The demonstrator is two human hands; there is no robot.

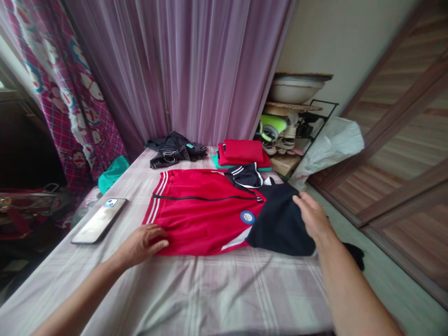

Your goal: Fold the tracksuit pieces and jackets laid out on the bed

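Note:
A red zip-up jacket (206, 205) with navy shoulders and white stripes lies spread flat on the bed, its collar toward the back right. A round blue-and-white badge (247, 217) sits on its chest. My left hand (145, 243) rests on the near corner of the striped hem, fingers loosely curved and thumb apart from them. Over at the right, my right hand (312, 213) pinches the navy sleeve (283, 224) near its upper edge. The sleeve's far end is partly hidden behind my right hand and forearm.
A phone (100, 221) lies left on the striped bedsheet (210, 294). Behind the jacket are a crumpled black garment (177, 149) and a stack of folded red clothes (243, 153). A rack (315, 109) with basins and shoes, and a white bag (332, 144), stand beyond the bed.

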